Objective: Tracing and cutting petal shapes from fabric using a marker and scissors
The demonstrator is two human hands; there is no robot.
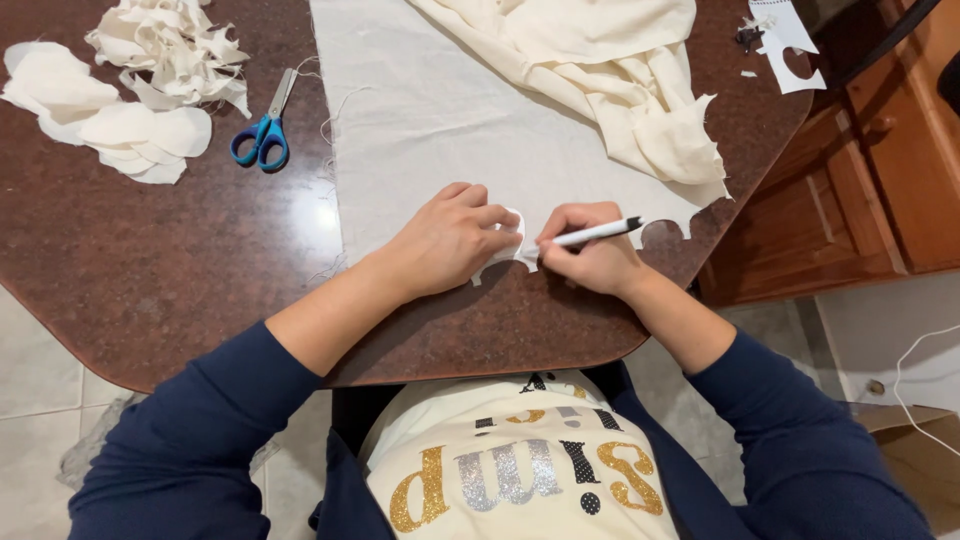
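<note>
Right hand (592, 257) is gripping a marker (598, 233), tip pointing left at the template (512, 240) the left hand (450, 243) is pinning, just beside.

Navy long sleeves (190, 440) over a cream glitter-lettered top (520, 470).
</note>
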